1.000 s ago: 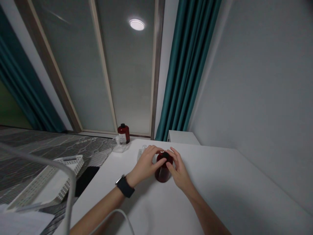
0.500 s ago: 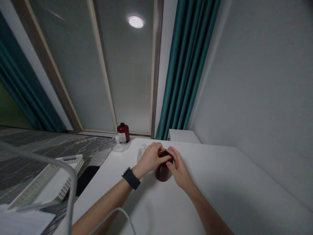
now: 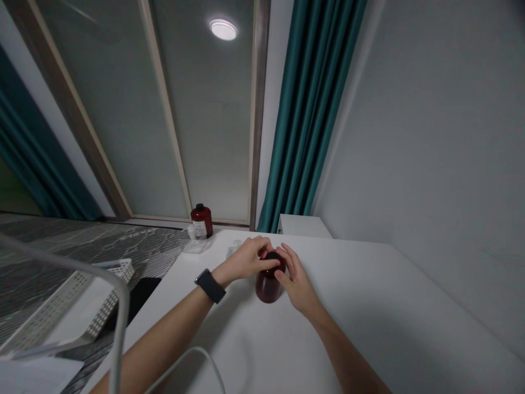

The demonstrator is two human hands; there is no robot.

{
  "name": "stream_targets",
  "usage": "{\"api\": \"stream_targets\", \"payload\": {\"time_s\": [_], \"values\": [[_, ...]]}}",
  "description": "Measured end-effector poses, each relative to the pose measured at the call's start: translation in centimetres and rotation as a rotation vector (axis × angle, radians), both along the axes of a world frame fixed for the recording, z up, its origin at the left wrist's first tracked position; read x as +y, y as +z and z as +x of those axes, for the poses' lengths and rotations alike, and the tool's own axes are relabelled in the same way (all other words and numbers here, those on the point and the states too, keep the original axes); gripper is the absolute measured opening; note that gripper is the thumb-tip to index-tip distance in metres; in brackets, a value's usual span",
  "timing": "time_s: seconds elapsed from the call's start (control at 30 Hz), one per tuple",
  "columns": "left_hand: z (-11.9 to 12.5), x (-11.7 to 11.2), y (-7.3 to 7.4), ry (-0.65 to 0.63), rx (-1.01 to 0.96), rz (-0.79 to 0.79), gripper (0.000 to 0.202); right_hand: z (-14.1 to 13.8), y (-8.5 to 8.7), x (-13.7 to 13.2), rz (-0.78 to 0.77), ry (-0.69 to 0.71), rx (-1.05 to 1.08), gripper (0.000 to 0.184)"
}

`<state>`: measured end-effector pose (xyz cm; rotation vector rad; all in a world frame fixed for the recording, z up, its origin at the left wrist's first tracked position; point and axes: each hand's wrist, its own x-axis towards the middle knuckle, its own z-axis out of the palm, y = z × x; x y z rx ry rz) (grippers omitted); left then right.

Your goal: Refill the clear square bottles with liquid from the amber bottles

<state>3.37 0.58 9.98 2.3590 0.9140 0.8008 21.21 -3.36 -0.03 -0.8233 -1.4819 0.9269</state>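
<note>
Dark red bottle (image 3: 268, 285) stands upright on white table (image 3: 361, 306), long axis vertical, between both hands. Left hand (image 3: 246, 261) curls narrowly over black cap (image 3: 274, 255); right hand (image 3: 299, 283) closes against the cap's side, apparently gripping, fingers partly hiding contact. Second red bottle (image 3: 201, 221) stands well beyond the grip.

Black wristwatch (image 3: 210, 286) on a wide black strap, worn on the left wrist, bare left hand (image 3: 241, 261) just beyond the watch, bare left forearm (image 3: 159, 328) behind it, bare right hand (image 3: 298, 284) to its right
</note>
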Motion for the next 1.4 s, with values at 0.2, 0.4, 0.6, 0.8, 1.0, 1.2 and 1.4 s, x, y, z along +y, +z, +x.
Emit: {"api": "stream_targets", "payload": {"time_s": [0.2,0.4,0.6,0.8,1.0,1.2,1.4], "values": [[0.6,-1.3,0.3,0.187,0.194,0.222,0.023,0.6,0.2,0.1,-0.018,0.049,-0.019,0.072],[1.1,-1.7,0.8,0.278,0.259,0.225,0.027,0.8,0.0,0.6,0.006,0.067,-0.037,0.072],[0.8,-1.4,0.4,0.24,0.152,0.149,0.024,0.6,0.3,0.4,0.021,0.015,-0.058,0.066],[0.3,-0.5,0.2,0.084,0.068,0.034,0.025,0.3,0.5,0.1,0.029,0.011,-0.044,0.06],[0.0,-0.3,0.1,0.023,0.044,0.004,0.025,0.3,0.5,0.2,0.032,-0.005,-0.041,0.06],[-1.0,-1.5,-0.4,0.018,0.004,0.142,0.013,0.6,0.4,0.0,0.051,0.016,-0.08,0.063],[-2.2,-2.4,-3.0,0.057,-0.167,0.23,0.009,0.4,0.9,-0.5,0.091,-0.108,-0.181,0.048]]}}
